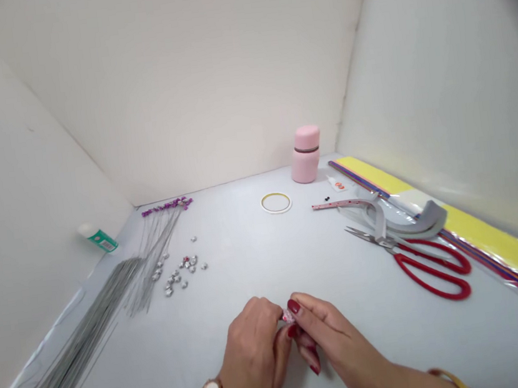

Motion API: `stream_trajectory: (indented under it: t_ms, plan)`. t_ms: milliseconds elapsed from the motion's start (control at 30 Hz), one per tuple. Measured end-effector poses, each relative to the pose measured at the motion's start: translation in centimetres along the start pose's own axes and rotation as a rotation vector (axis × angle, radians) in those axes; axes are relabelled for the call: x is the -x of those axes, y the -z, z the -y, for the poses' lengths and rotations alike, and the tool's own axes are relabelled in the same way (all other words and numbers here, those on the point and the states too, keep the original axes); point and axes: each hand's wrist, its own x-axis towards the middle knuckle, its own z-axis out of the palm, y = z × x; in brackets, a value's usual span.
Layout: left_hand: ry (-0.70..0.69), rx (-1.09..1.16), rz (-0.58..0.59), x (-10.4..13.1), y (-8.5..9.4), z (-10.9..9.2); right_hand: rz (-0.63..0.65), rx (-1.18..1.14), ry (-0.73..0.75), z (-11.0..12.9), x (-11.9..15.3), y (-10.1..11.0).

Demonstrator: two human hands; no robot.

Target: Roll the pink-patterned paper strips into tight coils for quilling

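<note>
Both hands pinch one tiny shiny bead [287, 316], the left hand [254, 352] and right hand [318, 334] fingertips meeting. They hold it low over the desk [258, 263]. More beads [181, 273] lie far past the left hand.

ahead of your hands the table [257, 257] lies bare up to the ring [276, 202], so you can reach straight forward there. to your left, the scattered beads [180, 273] and the wire bundle [79, 342] take up the path toward the left wall. to your right, the red scissors [430, 261] and the grey strips [403, 217] lie across the way, with the yellow sheets [495, 234] along the right wall. the pink bottle [306, 154] stands near the back corner.
</note>
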Motion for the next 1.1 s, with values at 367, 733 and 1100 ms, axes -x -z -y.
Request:
stream_trajectory:
  t_ms: [367,733,1100]
  plan:
    - [-0.021,-0.031,0.017,0.1,-0.3,0.0,0.087,-0.025,-0.016,-0.2,0.3,-0.1]
    - [-0.067,-0.050,-0.104,0.1,-0.8,-0.6,0.016,0.010,0.033,-1.4,1.0,-1.3]
    - [0.049,0.182,-0.010,-0.7,0.2,-0.9,0.016,-0.085,-0.045,-0.6,0.6,-1.0]
